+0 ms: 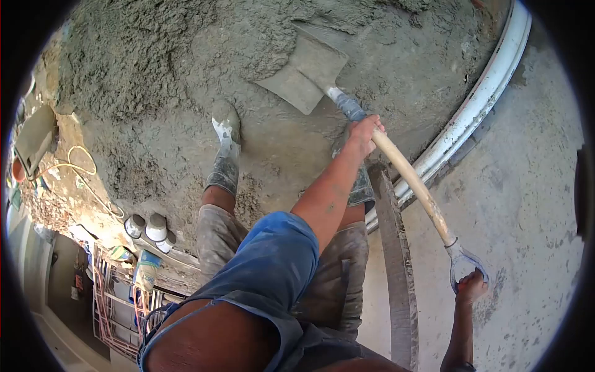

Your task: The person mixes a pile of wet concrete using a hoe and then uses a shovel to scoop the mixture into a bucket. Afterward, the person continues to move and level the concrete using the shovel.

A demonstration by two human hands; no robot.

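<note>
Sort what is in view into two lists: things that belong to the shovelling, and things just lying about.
In use:
- shovel, blade resting on the wet concrete
- left hand gripping the wooden shaft
- right hand on the D-handle
- boots standing in the mix

Lying about:
- white pipe ends at the concrete's edge
- yellow cord on the rubble
- white curved edging beside the concrete
</note>
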